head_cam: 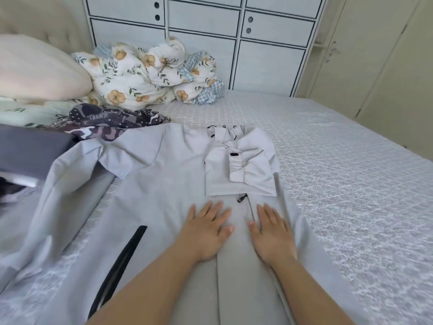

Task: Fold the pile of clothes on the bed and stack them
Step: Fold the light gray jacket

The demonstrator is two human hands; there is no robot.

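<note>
Grey jacket (pixel 164 184) is laid out along the bed's (pixel 351 160) near edge, right sleeve (pixel 241 165) already folded in, and both the left hand (pixel 206 231) and right hand (pixel 273 233) press flat, fingers spread, probably smoothing wrinkles before the next fold.

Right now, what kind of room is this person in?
Most likely a bedroom. The person's hands press flat on a pale grey jacket spread over a bed. A cream pillow and a bunched floral quilt sit at its head, with white cupboards behind.
</note>
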